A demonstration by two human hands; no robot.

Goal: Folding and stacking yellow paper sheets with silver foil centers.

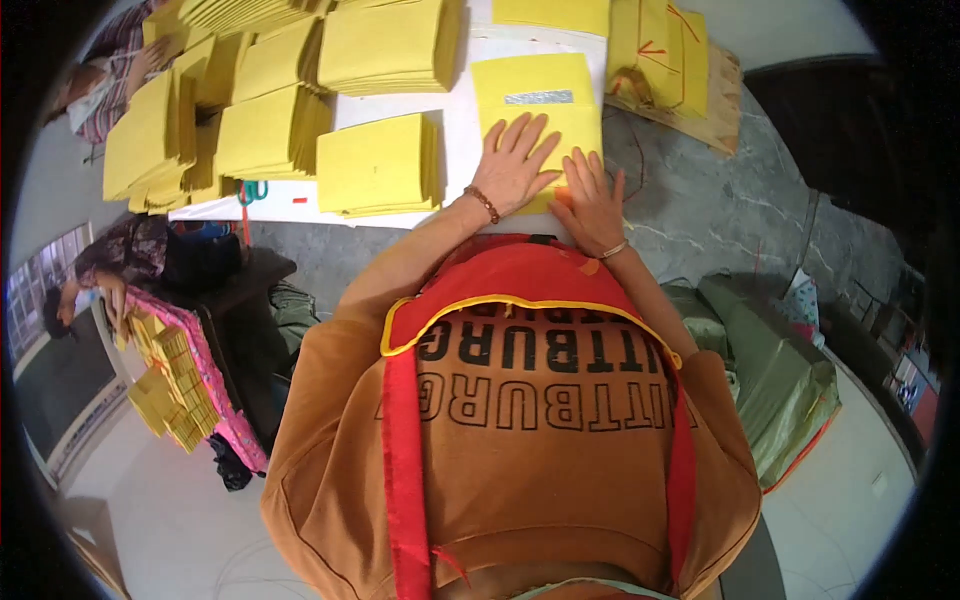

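My left hand (pixel 513 168) lies with spread fingers on a yellow paper sheet (pixel 530 75), just below a silver strip (pixel 538 97) that crosses it. My right hand (pixel 593 208) rests at the sheet's lower right part, fingers stretched out and thumb apart. Neither hand grips anything. Whether the sheet is single or tops a thin pile, I cannot tell. To the left of my hands stands a stack of folded yellow paper (pixel 370 165) on the white tabletop (pixel 465 110).
Several more yellow stacks (pixel 385 45) fill the table's left, with teal-handled scissors (pixel 253 190) at its edge. A yellow bundle (pixel 655 45) sits on a wooden board (pixel 725 105) at right. Green wrapped bundles (pixel 770 370) lie right. A person (pixel 125 250) bends over yellow stacks (pixel 175 370) at left.
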